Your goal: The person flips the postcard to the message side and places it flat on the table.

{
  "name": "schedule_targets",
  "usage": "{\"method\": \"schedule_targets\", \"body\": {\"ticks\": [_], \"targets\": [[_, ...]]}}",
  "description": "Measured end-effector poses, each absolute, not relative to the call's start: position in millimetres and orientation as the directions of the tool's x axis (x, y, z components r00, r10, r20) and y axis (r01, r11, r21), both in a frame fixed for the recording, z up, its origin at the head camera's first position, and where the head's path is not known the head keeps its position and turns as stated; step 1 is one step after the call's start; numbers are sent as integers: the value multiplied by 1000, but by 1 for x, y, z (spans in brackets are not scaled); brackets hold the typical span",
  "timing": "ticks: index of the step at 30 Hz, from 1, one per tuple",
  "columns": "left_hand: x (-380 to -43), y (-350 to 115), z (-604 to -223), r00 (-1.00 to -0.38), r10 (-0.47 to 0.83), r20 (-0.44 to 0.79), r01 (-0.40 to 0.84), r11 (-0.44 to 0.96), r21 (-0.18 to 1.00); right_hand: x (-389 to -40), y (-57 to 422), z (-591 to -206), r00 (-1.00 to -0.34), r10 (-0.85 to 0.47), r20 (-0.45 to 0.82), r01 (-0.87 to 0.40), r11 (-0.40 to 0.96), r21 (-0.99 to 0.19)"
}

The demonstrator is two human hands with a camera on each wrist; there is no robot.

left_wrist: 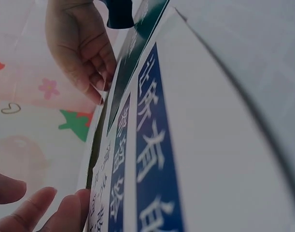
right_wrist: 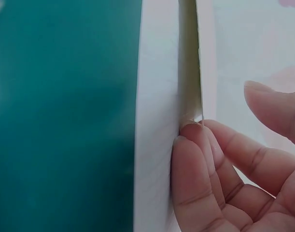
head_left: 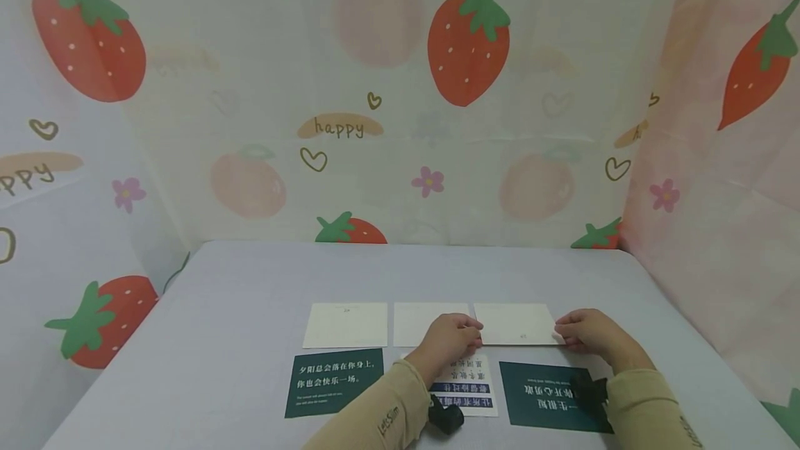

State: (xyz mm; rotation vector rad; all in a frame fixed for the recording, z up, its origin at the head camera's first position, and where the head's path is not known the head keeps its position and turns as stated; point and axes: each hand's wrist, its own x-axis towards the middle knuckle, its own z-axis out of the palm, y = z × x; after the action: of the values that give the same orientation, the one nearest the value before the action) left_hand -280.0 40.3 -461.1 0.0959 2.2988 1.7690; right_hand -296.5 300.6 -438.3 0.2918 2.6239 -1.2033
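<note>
Sleeves (head_left: 369, 412) of beige cloth come in from the near side, with small black wrist devices (head_left: 446, 417) at their cuffs. Just past them, three printed cards lie in a row on the white table (head_left: 219, 367): a green card (head_left: 334, 384) at left, a white text card (head_left: 465, 396) with blue bands partly covered by the left forearm, and a second green card (head_left: 531, 408) at right. Beyond that row the hands face each other across one pale card (head_left: 514, 325). The left hand (head_left: 451, 339) holds its left edge, fingers bent and little spread; the right hand (head_left: 594, 335) holds its right end, fingertips drawn close together round the edge, its thumb apart from them in the right wrist view. The pale card lies between the hands, its near edge slightly raised above the table. Left of it, the middle blank card (head_left: 425, 321) is partly behind the left hand, and the leftmost blank card (head_left: 346, 325) lies well apart from both hands. Farthest stands a strawberry-patterned backdrop (head_left: 400, 193).
</note>
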Motion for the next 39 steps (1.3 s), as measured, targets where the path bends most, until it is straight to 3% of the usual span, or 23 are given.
{"method": "schedule_targets", "body": {"ticks": [23, 39], "targets": [[-280, 38, -457, -969, 206, -139, -82, 264, 961, -291, 303, -430, -965, 28, -261, 222, 617, -755], [-269, 35, -450, -967, 206, -153, -79, 330, 941, -276, 305, -422, -954, 49, -297, 261, 628, -733]]}}
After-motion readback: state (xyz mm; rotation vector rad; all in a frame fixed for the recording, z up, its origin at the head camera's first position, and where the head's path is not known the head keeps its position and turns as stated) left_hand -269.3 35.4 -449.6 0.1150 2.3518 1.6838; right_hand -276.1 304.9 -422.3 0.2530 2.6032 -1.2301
